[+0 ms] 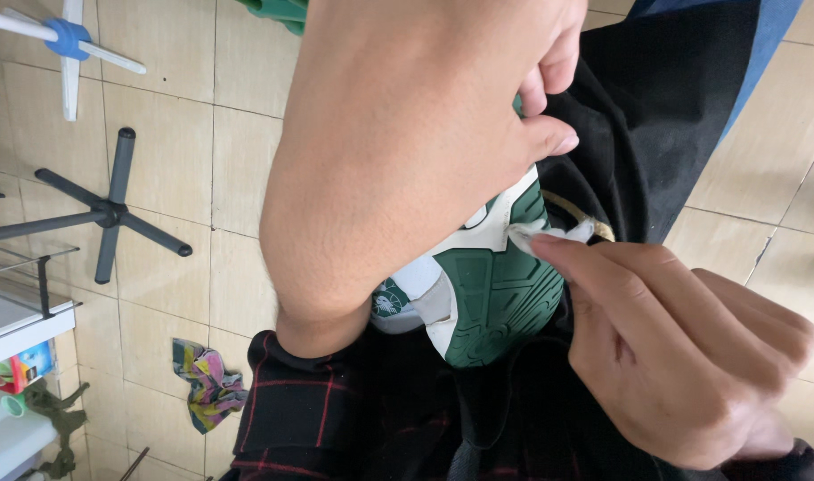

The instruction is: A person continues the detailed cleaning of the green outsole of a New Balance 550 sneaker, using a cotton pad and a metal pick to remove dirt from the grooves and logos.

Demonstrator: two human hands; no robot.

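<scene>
Head view, left to right: a black star-shaped stand base (109, 212) is lying on the tiled floor (171, 142), a crumpled colourful cloth (209, 385) lower down. The left hand (407, 151) is wrapping over a green-and-white shoe (487, 294), fingers closed on it, sole facing up over the lap. The right hand (692, 356) is pinching a small white wipe (533, 239), fingertips together on it, pressing it at the white sole edge. Risk, as I judge it: the wipe is tiny and could be slipping out or tearing on the tread. The left forearm is blocking most of the shoe; dark clothing (656, 107) is crowding behind.
</scene>
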